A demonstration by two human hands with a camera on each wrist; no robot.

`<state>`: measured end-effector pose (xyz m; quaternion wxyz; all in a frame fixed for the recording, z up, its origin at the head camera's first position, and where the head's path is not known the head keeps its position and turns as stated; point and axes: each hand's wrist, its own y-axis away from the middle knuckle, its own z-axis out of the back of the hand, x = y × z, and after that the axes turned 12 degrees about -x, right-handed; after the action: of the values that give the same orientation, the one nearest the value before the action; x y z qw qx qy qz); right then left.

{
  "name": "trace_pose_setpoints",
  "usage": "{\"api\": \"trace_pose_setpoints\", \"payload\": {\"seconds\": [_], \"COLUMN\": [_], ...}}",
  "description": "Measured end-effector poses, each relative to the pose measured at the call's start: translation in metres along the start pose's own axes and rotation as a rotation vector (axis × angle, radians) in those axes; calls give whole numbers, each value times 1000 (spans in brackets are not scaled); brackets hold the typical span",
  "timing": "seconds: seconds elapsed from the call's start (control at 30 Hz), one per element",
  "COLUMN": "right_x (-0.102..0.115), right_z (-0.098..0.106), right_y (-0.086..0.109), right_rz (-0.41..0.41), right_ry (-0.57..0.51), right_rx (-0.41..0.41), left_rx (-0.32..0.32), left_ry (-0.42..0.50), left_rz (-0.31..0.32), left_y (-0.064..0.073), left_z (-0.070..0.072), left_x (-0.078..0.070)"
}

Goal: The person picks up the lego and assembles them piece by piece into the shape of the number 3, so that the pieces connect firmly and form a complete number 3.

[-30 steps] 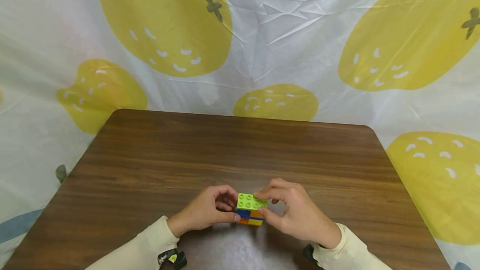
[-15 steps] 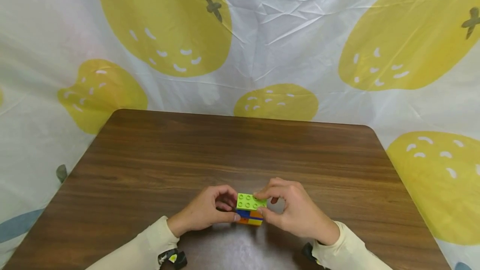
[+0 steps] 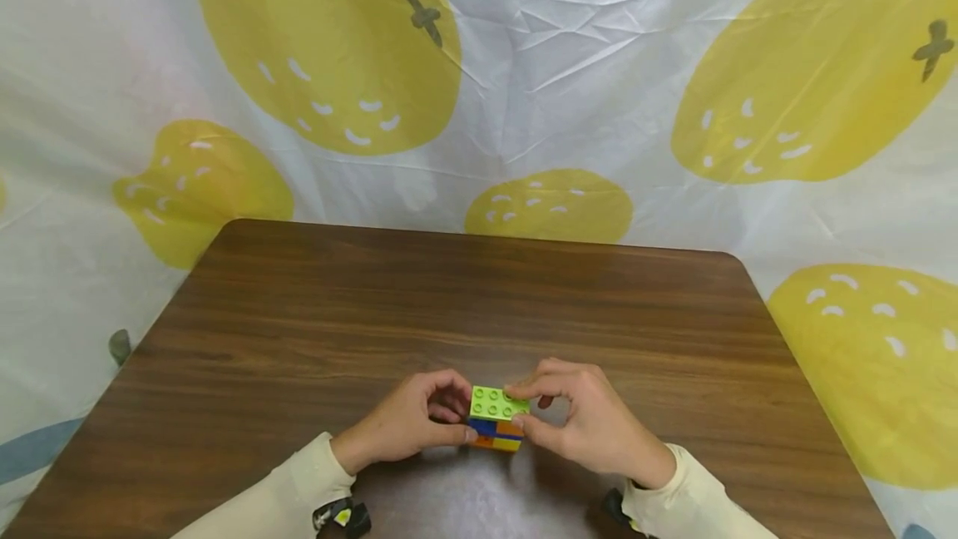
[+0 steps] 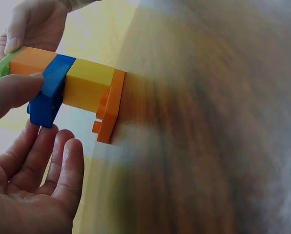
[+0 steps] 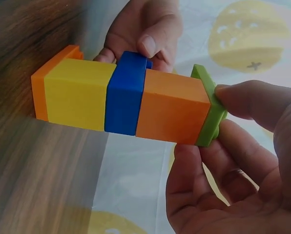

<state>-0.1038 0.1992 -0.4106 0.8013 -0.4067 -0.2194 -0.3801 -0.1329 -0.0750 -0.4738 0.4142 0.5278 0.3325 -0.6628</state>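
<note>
A stack of toy building bricks stands upright on the table between my hands. From the bottom it has a flat orange plate point(image 5: 40, 100), a yellow brick point(image 5: 78, 95), a blue plate point(image 5: 125, 92), an orange brick point(image 5: 172, 107) and a lime green studded plate point(image 3: 490, 403). My left hand point(image 3: 407, 422) pinches the blue plate's overhanging end between thumb and fingertips. On the other side, my right hand point(image 3: 595, 418) grips the green plate's edges, thumb in front and index finger behind. The left wrist view shows studs on the orange plate's uncovered part, beside the yellow brick.
The brown wood-grain table point(image 3: 299, 314) extends to the far edge. Behind it hangs a white cloth point(image 3: 359, 190) printed with large yellow fruit. A black wrist device point(image 3: 342, 516) sits at the left sleeve.
</note>
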Motion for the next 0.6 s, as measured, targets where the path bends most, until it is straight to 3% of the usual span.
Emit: {"api": "trace_pose_setpoints", "payload": {"seconds": [0.3,0.6], "right_x": [-4,-11], "right_z": [0,-2], "right_y": [-1,8], "right_rz": [49,32], "right_ry": [-60,-76], "right_rx": [1,-15], "left_rx": [-2,-1], "left_ry": [14,19], "left_rz": [-11,-28], "left_y": [-1,-2], "left_z": [1,1], "left_x": [-1,0]}}
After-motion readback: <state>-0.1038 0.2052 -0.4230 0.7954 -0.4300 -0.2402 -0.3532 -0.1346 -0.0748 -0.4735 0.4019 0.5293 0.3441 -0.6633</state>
